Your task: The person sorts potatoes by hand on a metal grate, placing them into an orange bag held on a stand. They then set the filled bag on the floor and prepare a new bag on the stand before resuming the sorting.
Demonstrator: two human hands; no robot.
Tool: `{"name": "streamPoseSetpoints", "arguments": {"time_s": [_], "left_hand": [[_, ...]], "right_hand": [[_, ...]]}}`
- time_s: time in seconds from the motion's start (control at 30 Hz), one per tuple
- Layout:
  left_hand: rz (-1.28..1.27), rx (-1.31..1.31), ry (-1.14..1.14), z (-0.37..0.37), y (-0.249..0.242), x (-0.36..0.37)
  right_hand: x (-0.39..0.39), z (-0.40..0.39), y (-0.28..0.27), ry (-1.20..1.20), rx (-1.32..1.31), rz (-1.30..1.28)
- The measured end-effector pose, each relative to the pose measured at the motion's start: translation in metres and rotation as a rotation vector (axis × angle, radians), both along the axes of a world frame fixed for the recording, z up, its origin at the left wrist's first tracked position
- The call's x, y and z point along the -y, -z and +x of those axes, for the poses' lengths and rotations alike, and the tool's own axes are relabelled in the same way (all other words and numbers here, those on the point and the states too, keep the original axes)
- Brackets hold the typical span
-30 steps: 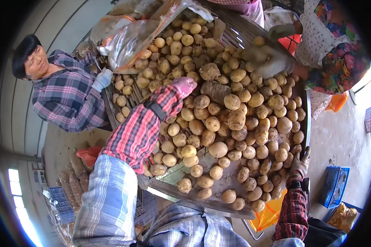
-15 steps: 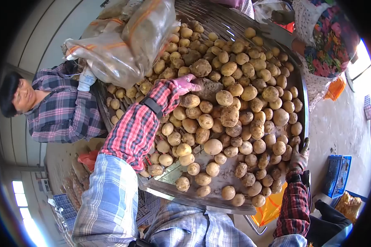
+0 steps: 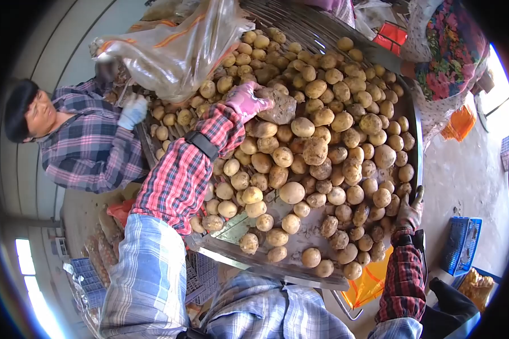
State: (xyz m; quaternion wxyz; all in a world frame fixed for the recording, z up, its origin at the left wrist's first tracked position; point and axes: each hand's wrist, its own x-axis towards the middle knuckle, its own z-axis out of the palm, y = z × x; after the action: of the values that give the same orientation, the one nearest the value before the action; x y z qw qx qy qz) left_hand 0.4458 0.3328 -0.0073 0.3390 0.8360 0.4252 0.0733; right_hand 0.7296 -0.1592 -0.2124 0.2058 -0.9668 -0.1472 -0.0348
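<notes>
A flat, grey-brown lump like a dirt clod [image 3: 278,107] is gripped at its left end by my left hand [image 3: 247,101], in a pink-stained glove. It sits just above the heap of potatoes [image 3: 314,150], which are round, yellow-brown and partly soiled. My right hand [image 3: 410,214], in a dirty glove, rests at the right rim of the metal sorting table [image 3: 420,152]. Its visible fingers are spread apart beside the potatoes, and it holds nothing that I can see.
A co-worker in a plaid shirt [image 3: 93,135] stands at the left by a translucent sack [image 3: 175,56]. Another person in floral clothing [image 3: 455,53] is at the upper right. A blue crate [image 3: 461,246] and an orange bag [image 3: 367,282] are low on the right.
My left hand has closed on the clod and drawn it slightly up and left. The co-worker's sack and gloved hand have shifted. My right hand has barely moved.
</notes>
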Motion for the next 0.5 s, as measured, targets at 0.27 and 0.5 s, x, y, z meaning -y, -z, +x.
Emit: {"name": "streamPoseSetpoints", "arguments": {"time_s": [0.27, 0.5], "left_hand": [[-0.23, 0.559, -0.193, -0.131, -0.047, 0.044], [-0.811, 1.283, -0.638, -0.312, 0.022, 0.229]], "right_hand": [[0.0, 0.003, 0.001, -0.019, -0.008, 0.023], [0.0, -0.004, 0.001, -0.237, -0.171, 0.136]]}}
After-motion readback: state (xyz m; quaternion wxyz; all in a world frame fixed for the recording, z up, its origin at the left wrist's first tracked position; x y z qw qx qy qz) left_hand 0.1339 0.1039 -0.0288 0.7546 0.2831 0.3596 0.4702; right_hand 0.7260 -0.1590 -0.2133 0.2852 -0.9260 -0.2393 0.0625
